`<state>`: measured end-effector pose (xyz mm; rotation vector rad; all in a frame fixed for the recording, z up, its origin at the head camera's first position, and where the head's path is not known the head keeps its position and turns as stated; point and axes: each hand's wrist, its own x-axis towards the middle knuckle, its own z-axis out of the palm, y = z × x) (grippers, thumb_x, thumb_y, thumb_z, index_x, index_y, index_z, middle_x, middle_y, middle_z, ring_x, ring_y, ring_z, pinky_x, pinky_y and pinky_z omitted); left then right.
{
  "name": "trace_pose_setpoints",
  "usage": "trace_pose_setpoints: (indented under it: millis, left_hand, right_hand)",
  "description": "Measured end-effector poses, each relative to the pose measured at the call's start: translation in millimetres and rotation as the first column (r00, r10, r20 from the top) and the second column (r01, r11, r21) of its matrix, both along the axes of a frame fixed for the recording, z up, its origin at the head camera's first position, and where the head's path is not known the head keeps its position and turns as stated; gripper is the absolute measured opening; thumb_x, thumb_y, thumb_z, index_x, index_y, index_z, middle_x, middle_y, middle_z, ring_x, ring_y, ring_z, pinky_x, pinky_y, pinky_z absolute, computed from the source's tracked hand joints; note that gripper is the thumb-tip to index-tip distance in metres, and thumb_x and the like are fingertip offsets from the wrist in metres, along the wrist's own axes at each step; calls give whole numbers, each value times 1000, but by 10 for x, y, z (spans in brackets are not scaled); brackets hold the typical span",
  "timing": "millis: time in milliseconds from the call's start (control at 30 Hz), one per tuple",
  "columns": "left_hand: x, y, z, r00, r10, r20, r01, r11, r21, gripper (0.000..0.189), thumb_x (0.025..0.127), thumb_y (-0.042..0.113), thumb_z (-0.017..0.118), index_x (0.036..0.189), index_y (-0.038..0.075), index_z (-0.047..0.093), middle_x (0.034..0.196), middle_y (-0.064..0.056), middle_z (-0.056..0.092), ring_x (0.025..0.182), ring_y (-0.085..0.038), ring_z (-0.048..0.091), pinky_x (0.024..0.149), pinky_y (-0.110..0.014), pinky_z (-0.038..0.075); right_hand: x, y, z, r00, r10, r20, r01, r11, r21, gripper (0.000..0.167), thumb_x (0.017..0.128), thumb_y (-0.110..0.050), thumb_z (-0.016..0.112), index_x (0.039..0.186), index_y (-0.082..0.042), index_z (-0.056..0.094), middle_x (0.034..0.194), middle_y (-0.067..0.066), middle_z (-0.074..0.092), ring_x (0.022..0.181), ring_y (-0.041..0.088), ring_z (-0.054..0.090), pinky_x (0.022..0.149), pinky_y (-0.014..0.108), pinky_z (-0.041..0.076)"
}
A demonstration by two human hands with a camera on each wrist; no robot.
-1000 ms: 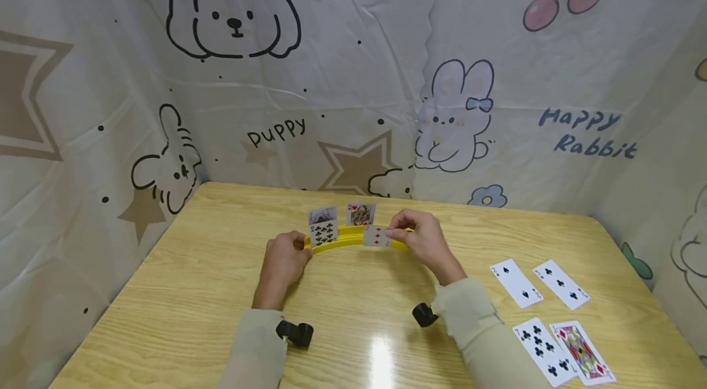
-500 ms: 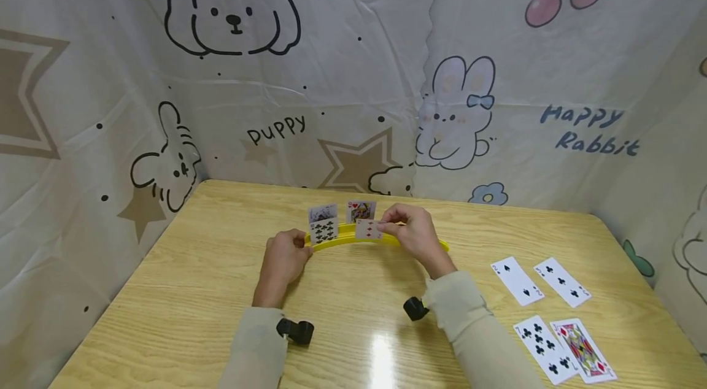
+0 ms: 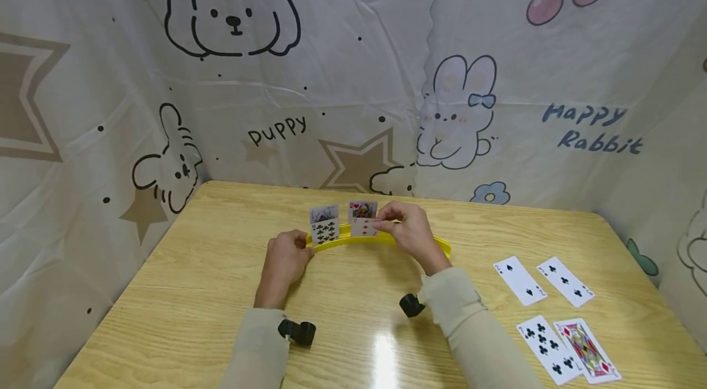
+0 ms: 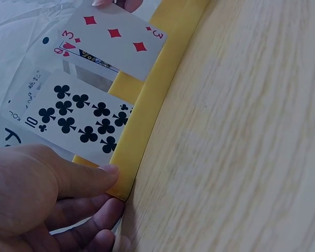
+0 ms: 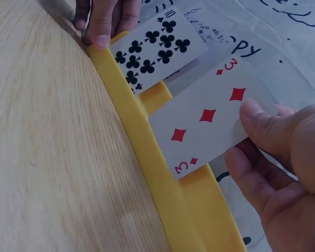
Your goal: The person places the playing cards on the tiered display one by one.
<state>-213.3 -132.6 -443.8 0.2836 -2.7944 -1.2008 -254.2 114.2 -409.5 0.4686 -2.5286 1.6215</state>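
A curved yellow card holder (image 3: 353, 240) stands on the table, its left end pinched between the thumb and fingers of my left hand (image 3: 286, 259). My right hand (image 3: 410, 231) pinches the three of diamonds (image 5: 199, 123) by its upper right edge. That card's lower edge meets the front slot of the holder, as the right wrist view shows. Behind it the queen of hearts (image 3: 362, 210) stands in the back row, partly covered. The ten of clubs (image 4: 86, 118) stands upright in the front row by my left hand, with a joker (image 3: 323, 213) behind it.
Face up on the table's right side lie the two of spades (image 3: 520, 280), the three of clubs (image 3: 566, 281), the seven of clubs (image 3: 549, 349) and the jack of diamonds (image 3: 588, 351), the last two overlapping. A patterned curtain (image 3: 364, 70) hangs behind the table (image 3: 193, 291).
My right hand has moved left along the holder with the three of diamonds, which now stands in front of the queen of hearts, more upright. My left hand keeps its hold.
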Motion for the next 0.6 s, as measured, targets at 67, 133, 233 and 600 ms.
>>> trace_pose_setpoints:
  millis: [67, 133, 233, 600]
  left_hand:
    - [6, 0, 2, 1000, -3, -1, 3, 1000, -2, 32, 86, 9, 79, 115, -1, 72, 99, -11, 72, 94, -25, 66, 83, -43, 53]
    - [7, -4, 6, 1000, -7, -1, 7, 1000, -3, 32, 86, 8, 78, 116, -1, 71, 99, -11, 72, 95, -25, 66, 84, -43, 53]
    - [2, -7, 5, 1000, -11, 2, 11, 1000, -1, 31, 87, 8, 78, 115, -1, 72, 99, -11, 72, 95, -25, 66, 84, -43, 53]
    - [4, -7, -2, 1000, -18, -9, 18, 1000, -1, 30, 86, 8, 79, 114, -2, 72, 96, -10, 72, 92, -24, 67, 82, -42, 54]
  right_hand:
    - [-1, -8, -3, 1000, 0, 2, 0, 1000, 0, 12, 84, 0, 78, 79, -4, 69, 82, 6, 73, 83, 23, 67, 66, 32, 46]
    - [-2, -16, 0, 1000, 1, 0, -1, 1000, 5, 12, 84, 0, 78, 79, -5, 69, 82, 5, 73, 83, 23, 67, 67, 32, 47]
    - [-3, -25, 9, 1000, 2, 2, -2, 1000, 9, 11, 84, -1, 78, 80, -5, 69, 82, 4, 73, 83, 23, 67, 68, 33, 47]
    - [-26, -40, -10, 1000, 14, 1, -14, 1000, 19, 11, 85, -2, 78, 80, -7, 70, 82, 1, 72, 82, 20, 66, 67, 32, 48]
